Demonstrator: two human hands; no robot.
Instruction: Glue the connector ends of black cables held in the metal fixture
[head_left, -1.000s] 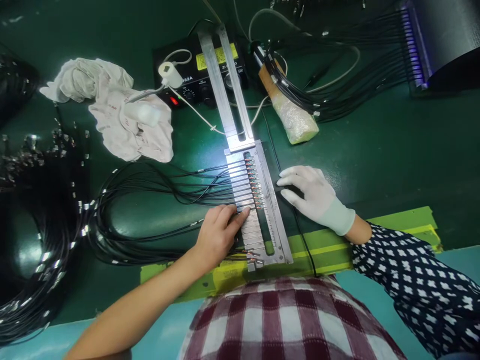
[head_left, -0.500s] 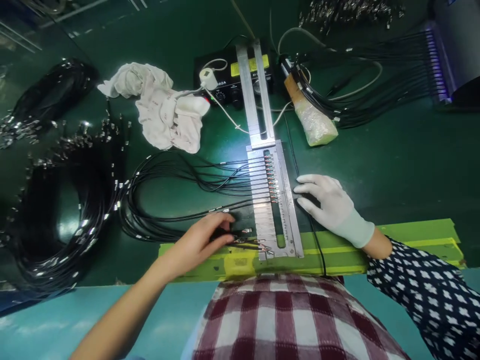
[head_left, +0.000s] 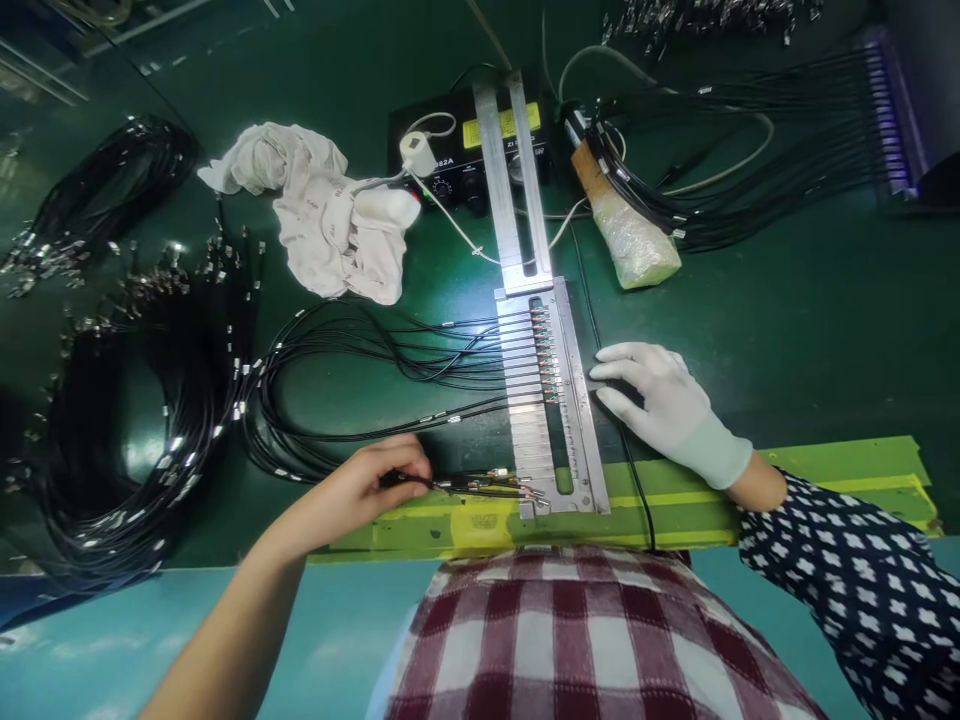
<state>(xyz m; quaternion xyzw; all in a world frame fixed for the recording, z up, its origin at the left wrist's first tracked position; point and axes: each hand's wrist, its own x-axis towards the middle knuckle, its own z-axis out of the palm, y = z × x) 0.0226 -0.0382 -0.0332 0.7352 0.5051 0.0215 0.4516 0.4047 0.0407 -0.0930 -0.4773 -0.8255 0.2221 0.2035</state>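
Left hand (head_left: 384, 482) pinching cables (head_left: 480, 489), right hand (head_left: 667, 405) loosely spread beside the fixture (head_left: 529, 440), I appear mid-loading; next calls for separating one cable.

Left fingers (head_left: 409, 458) around cables (head_left: 459, 488); right fingers (head_left: 621, 370) beside metal jig (head_left: 531, 435)

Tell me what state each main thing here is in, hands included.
Metal fixture: upper slots holding black cables, lower ones mostly bare
Left hand: bare, closed around loose cables
Right hand: gloved, fingers parted, beside the fixture
Black box: red light glowing
White cloth: crumpled
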